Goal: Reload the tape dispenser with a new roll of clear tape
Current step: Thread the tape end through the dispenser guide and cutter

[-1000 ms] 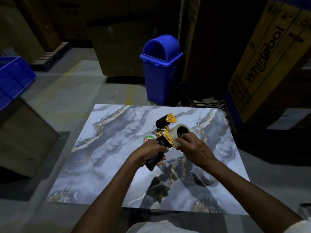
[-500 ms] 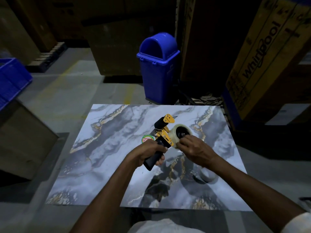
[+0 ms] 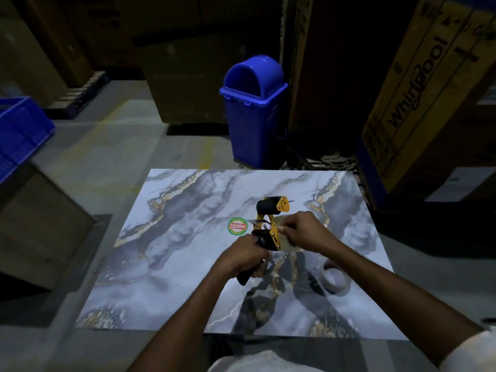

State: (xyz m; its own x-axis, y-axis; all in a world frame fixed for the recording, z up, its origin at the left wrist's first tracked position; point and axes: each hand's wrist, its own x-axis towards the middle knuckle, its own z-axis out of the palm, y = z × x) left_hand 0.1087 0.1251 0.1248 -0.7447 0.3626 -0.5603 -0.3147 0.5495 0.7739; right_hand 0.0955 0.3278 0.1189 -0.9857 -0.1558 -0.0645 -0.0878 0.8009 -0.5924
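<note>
- Nearest me on the tabletop (image 3: 166,264), off to my right, lies a ring of tape (image 3: 334,279), flat and untouched.
- My left hand (image 3: 241,260) is clenched around the black handle of the tape dispenser (image 3: 268,232), held above the tabletop; its long axis runs away from me, roller end farthest.
- My right hand (image 3: 302,229) pinches the clear roll (image 3: 291,244) against the dispenser's right side, so this nearer hand should press it home.
- Beyond sits a round sticker (image 3: 237,226).

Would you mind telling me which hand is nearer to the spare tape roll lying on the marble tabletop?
The right. The right hand works at the dispenser, up-left of the spare tape roll; the left hand grips the handle farther left.
</note>
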